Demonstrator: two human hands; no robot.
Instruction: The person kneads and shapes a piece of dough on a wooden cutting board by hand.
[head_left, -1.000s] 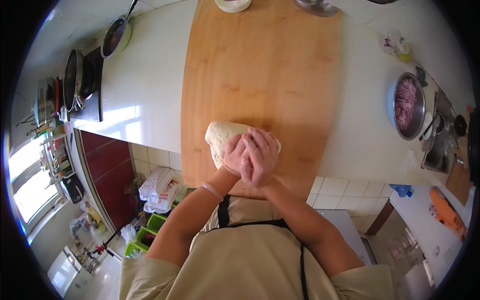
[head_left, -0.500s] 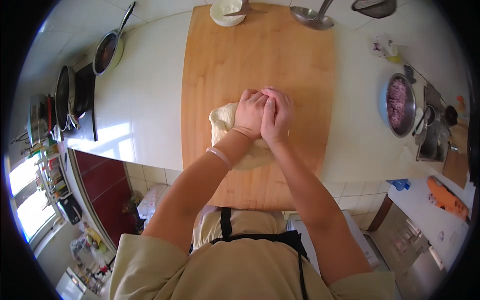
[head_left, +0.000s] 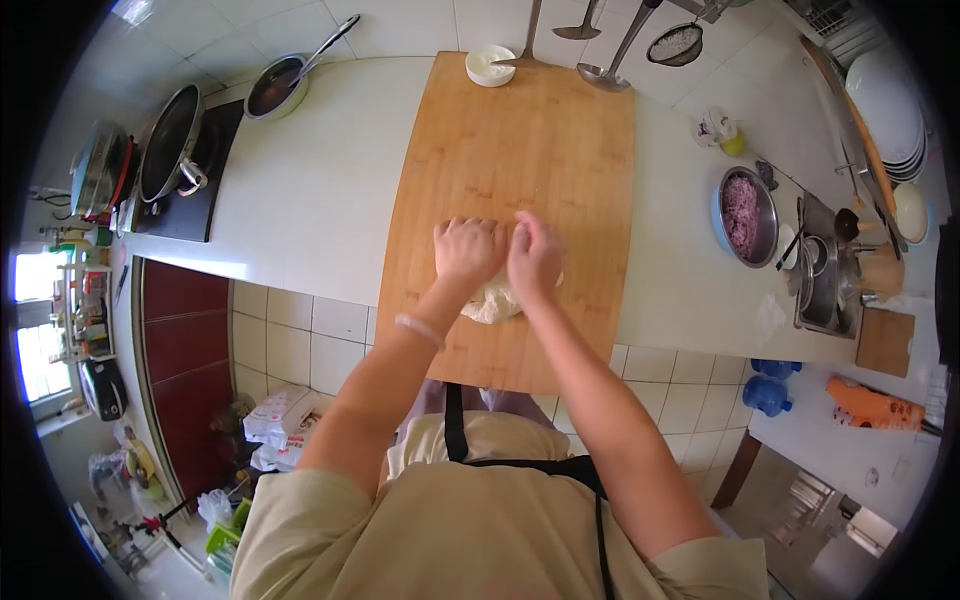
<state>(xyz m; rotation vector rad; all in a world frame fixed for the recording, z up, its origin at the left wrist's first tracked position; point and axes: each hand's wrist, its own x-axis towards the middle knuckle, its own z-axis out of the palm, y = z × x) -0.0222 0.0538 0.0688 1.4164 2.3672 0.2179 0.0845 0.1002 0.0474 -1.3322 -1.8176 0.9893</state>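
A lump of pale dough [head_left: 493,303] lies on the wooden board [head_left: 520,150], mostly covered by my hands. My left hand [head_left: 470,250] presses on its far left part with the fingers curled over and closed. Beside it, on the right part of the dough, is my right hand [head_left: 536,260], turned on its side, fingers together and slightly blurred. A narrow gap separates the two hands. How far the fingertips reach into the dough is hidden. A pale bangle circles my left wrist.
A white bowl [head_left: 490,66] stands at the board's far edge, under hanging ladles [head_left: 604,77]. On the right are a metal bowl of purple food [head_left: 745,215] and the sink [head_left: 825,280]. A pan [head_left: 172,145] and a pot [head_left: 275,88] are on the left.
My hands were stacked one over the other on the dough; now they are apart, side by side. The dough looks more gathered beneath them. The head view has shifted, showing more of the wall.
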